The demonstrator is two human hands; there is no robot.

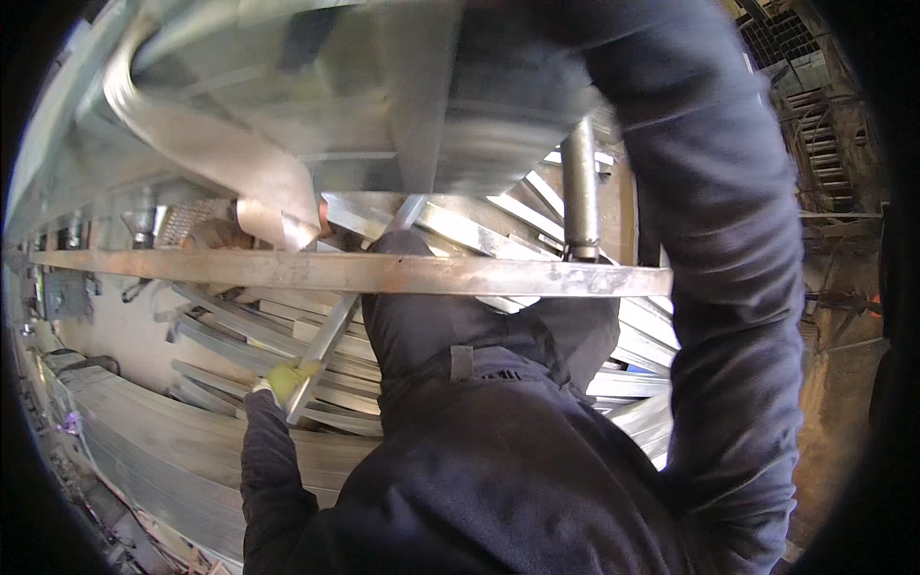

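A long, scuffed steel rail (441, 275) crosses over the slim silver metal bar (329, 342) we seem to be guiding; our yellow-green-gloved left hand (284, 381) wraps its lower end, our right hand out of view. Shifting it calls for clearing the rail.

1. Rail (498, 276): crosses in front of the person's torso; its right end meets the right sleeve (728, 240).
2. Left hand (286, 379): located left of the legs, at the near end of the metal bar (328, 337), which passes obliquely behind the rail.
3. Metal strips (632, 385): lie on both sides of the legs.
4. Stacked profiles (172, 450): positioned at lower left, beside the left forearm.
5. Cylinder (580, 182): located beyond the rail, left of the right sleeve.
6. Panel (517, 105): beyond the rail, at the top.
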